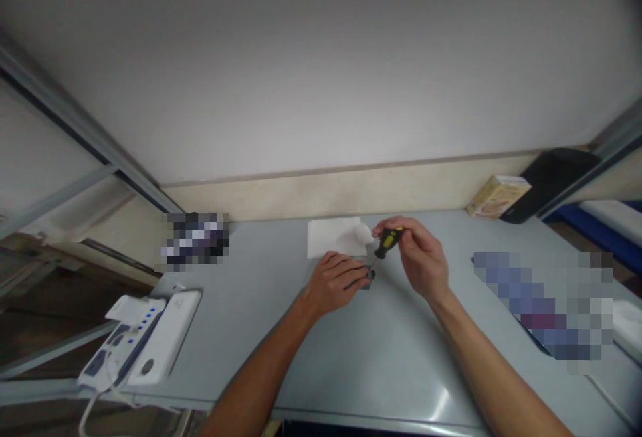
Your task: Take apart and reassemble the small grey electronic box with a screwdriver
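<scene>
Wall (321,102) rises beyond both hands, past the far edge of the desk (241,357). On that desk, well beyond and to the right of the right grip, stand a black panel (562,176) and a box (496,197) just beside it. Well to the left of the left grip lie a power strip (123,346) and, next to it, a white slab (168,336). Paper (324,239) lies just beyond the left grip.

The right grip (425,263) pinches a screwdriver (387,244) by the handle, between thumb and fingers, its shaft slanting down toward the left grip (335,283). That one lies low, fingers stretched close together over a dark part (368,284) on the desk; whether they pinch it or only press it, I cannot tell. A white piece (364,233) shows just left of the right fingertips, over the paper's edge.

The tip ends at the part, right by the left fingertips; contact is too small to judge. A slip seems the main risk: at this slant the tip could skid off and jab those fingers. Too light a press could let the part turn or slide on the smooth desk. A wide swing of the right grip could knock the white piece.
</scene>
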